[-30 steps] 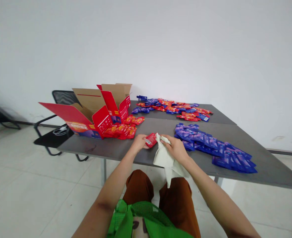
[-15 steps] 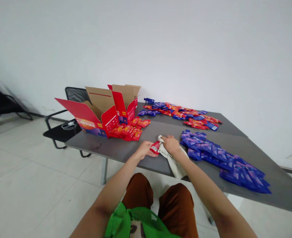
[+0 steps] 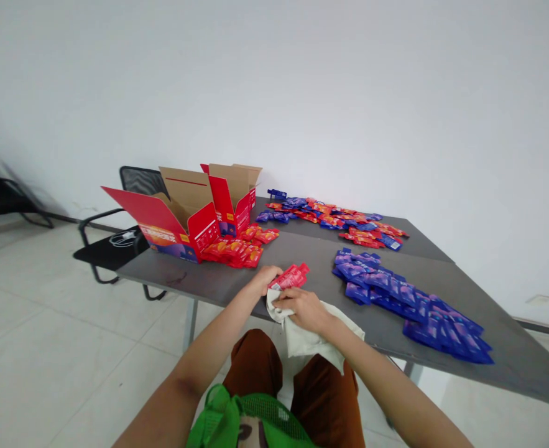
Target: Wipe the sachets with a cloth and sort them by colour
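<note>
A white wall (image 3: 274,93) rises behind a grey table (image 3: 311,249), and pale tiled floor (image 3: 55,342) spreads below and to the left of it. A black mesh-backed chair (image 3: 138,180) stands just beyond the table's left end. At the far left corner of the table sits an open cardboard carton (image 3: 185,199), brown inside and printed red outside, with its flaps spread outward.

A loose heap of red foil sachets (image 3: 232,252) lies against the carton's right side. Along the far edge, a long scatter of mixed blue and red sachets (image 3: 330,218) runs toward the far right corner. A dense band of blue sachets (image 3: 400,295) covers the right part of the table and reaches toward its right edge.

The seated person's brown trousers (image 3: 255,364) show below the near edge, with a green mesh bag (image 3: 237,417) on the lap. Both forearms reach over the near edge to about its middle. The left hand (image 3: 262,280) has its fingers curled and closed on the lower end of a single red sachet (image 3: 290,277), which slants up and to the right above the table. The right hand (image 3: 304,310) lies just beside and below the sachet, its fingers bent over a crumpled white cloth (image 3: 314,336). The cloth is gathered in that hand and hangs over the table's near edge.
</note>
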Demonstrator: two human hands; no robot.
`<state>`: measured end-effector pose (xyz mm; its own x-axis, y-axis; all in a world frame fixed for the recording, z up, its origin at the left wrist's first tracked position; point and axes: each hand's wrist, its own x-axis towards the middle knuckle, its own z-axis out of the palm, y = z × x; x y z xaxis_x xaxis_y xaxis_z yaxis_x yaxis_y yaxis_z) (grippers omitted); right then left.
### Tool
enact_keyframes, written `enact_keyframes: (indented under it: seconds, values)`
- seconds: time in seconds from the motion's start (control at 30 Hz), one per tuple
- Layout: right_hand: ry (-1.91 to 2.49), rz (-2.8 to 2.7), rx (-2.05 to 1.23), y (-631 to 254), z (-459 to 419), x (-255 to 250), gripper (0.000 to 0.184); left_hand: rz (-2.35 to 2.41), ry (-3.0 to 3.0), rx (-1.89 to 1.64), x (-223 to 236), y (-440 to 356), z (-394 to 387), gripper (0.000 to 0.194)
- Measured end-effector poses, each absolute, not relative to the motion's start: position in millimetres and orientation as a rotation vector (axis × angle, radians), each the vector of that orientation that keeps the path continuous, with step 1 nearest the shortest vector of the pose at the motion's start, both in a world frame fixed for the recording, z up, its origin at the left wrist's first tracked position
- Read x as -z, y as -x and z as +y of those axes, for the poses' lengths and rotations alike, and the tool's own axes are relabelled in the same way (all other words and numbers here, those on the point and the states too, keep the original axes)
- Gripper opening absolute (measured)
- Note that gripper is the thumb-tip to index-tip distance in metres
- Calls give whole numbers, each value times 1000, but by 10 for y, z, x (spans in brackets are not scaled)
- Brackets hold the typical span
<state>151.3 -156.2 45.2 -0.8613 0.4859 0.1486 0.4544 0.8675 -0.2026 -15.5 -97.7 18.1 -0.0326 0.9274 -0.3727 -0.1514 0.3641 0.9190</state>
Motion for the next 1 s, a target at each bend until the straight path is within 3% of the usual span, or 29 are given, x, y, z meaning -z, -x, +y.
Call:
enact_keyframes:
  seconds: [0.13, 0.27, 0.47, 0.67, 0.83, 1.0]
  values:
    - [750, -2822, -273, -1489, -1558, -439, 43, 1286, -762, -955, -252, 160, -997, 16]
    - [1135, -2675, -74, -1614, -1367, -423, 45, 1268, -786, -939, -292, 167, -1090, 8]
    - [1709, -2415, 103, -1888, -971, -377, 38, 1255, -890, -914, -241, 214, -1144, 27]
    - [1769, -2349, 246, -1905, -976, -325, 41, 1245, -835, -850, -324, 311, -1103, 30]
    - [1750, -2351, 247, -1912, -997, -296, 36, 1493, -1020, -1017, -672, 552, -978, 31]
    - [1708, -2335, 302, -1927, -965, -274, 34, 2222, -1618, -1161, -1104, 924, -578, 26]
